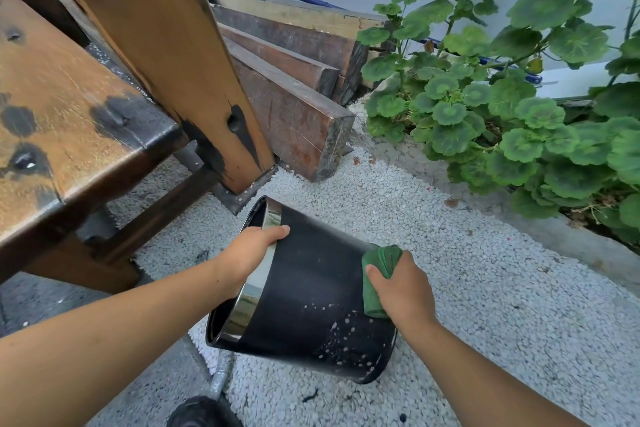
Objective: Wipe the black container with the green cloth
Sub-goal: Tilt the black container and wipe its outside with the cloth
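Observation:
A black container (311, 302) with a shiny metal rim band is tipped on its side above white gravel, its open mouth facing left. My left hand (249, 253) grips its rim, thumb over the metal band. My right hand (401, 291) holds a bunched green cloth (379, 267) pressed against the container's right side near its base. White specks dot the lower part of the black wall.
A worn wooden bench (69, 121) and its upright post (180, 55) stand to the left. Stacked wooden planks (294, 87) lean behind. A leafy green plant (502, 107) fills a concrete-edged bed at right. White gravel (467, 288) covers the ground.

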Demonstrator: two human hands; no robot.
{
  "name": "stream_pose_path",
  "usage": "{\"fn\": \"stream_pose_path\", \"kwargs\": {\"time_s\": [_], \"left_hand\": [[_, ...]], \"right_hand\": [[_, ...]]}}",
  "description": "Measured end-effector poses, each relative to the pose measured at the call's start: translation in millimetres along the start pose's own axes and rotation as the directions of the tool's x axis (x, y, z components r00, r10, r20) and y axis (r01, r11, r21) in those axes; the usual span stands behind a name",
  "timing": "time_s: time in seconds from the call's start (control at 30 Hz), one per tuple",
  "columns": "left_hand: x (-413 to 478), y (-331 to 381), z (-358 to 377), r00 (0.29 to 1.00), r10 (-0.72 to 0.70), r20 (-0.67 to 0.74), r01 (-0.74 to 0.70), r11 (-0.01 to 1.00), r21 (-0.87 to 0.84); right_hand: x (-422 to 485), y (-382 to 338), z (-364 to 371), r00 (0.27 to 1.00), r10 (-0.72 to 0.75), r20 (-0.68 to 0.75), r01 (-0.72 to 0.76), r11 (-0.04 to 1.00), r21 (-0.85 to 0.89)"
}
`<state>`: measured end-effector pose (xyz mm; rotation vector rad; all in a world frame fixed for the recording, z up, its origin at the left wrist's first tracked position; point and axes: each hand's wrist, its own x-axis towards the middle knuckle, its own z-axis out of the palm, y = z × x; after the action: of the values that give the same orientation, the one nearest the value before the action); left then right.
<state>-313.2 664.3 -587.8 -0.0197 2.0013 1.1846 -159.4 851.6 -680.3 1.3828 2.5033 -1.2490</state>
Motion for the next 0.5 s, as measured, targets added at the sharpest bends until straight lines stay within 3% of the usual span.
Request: {"fn": "stream_pose_path", "kwargs": {"time_s": [0.07,0.13,0.2,0.23,0.3,0.4,0.5], "left_hand": [[-3,-3,-7,0.999,-0.023,0.049,0.022,0.999,0.033],[-5,-6,-20,0.971,-0.114,0.210,0.100,0.992,0.077],[-15,-5,-37,0.838,-0.227,0.496,0.120,0.964,0.237],[-19,-6,-45,0.765,-0.290,0.574,0.100,0.935,0.339],[-19,-16,-55,0.707,-0.349,0.614,0.050,0.892,0.449],[-23,-22,-53,0.752,-0.286,0.594,0.036,0.917,0.397],[-25,-14,-54,0.849,-0.128,0.513,0.026,0.979,0.201]], "right_hand": [[-1,2,1,0.999,0.036,0.000,-0.036,0.997,0.062],[-1,6,0,0.993,0.110,0.035,-0.114,0.975,0.190],[-4,13,1,0.970,0.197,0.141,-0.237,0.894,0.379],[-7,16,0,0.948,0.234,0.215,-0.310,0.833,0.458],[-13,19,-4,0.907,0.260,0.332,-0.413,0.712,0.569],[-20,19,-15,0.879,0.247,0.408,-0.469,0.605,0.644],[-20,14,-26,0.871,0.236,0.430,-0.487,0.526,0.698]]}}
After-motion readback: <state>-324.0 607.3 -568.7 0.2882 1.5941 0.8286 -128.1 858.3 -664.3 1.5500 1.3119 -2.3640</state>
